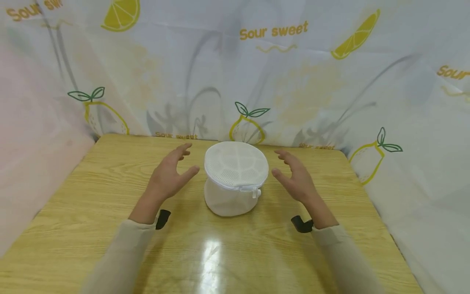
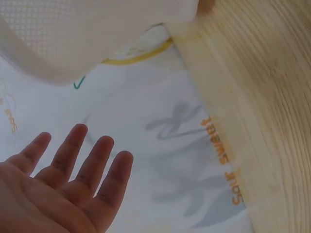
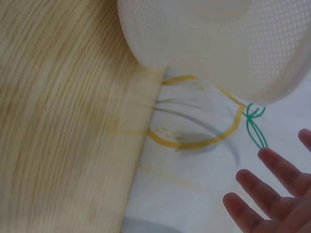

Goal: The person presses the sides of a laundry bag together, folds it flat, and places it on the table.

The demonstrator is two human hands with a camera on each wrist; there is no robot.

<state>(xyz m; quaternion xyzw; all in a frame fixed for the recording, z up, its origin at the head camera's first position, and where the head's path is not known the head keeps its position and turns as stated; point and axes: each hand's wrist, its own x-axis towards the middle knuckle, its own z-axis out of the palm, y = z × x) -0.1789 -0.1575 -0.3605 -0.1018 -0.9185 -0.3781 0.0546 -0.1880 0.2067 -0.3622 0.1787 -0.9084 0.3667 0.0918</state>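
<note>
A white mesh laundry bag (image 1: 235, 175), round like a drum, stands upright on the wooden table. Its flat top is rimmed by a zipper, and the zipper pull (image 1: 254, 192) sits at the front right. To the left of the bag is my left hand (image 1: 169, 173), fingers spread and apart from it. My right hand (image 1: 295, 177) is held on the other side, also not touching the mesh. Both palms face the bag. The wrist views show the bag's side (image 2: 63, 34) near the extended fingers of each hand; whether anything is inside the bag cannot be seen.
The wooden table (image 1: 110, 171) has a light, glossy grain with a bright reflection near the front. Behind it and along both sides hangs a white cloth (image 1: 301, 90) printed with lemons and lettering. A black strap piece (image 1: 302, 224) is at each wrist.
</note>
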